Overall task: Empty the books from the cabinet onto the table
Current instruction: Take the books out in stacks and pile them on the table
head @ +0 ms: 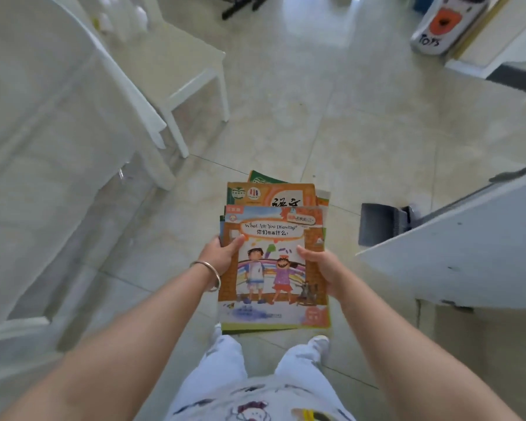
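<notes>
A stack of thin picture books (272, 268) is held flat over the tiled floor in front of my legs. The top cover shows two drawn children and reads "What Are You Drawing?". An orange book and a green one stick out behind it. My left hand (220, 253), with a metal bangle on the wrist, grips the stack's left edge, thumb on top. My right hand (319, 268) grips the right edge the same way. A white table (43, 117) fills the left of the view. No cabinet can be told apart for certain.
A white chair (189, 68) stands beside the table at the upper left. A pale blue-white surface (468, 253) juts in from the right, with a dark grey object (380, 223) beside it. A bin marked "TOYS" (444, 25) stands at the far right.
</notes>
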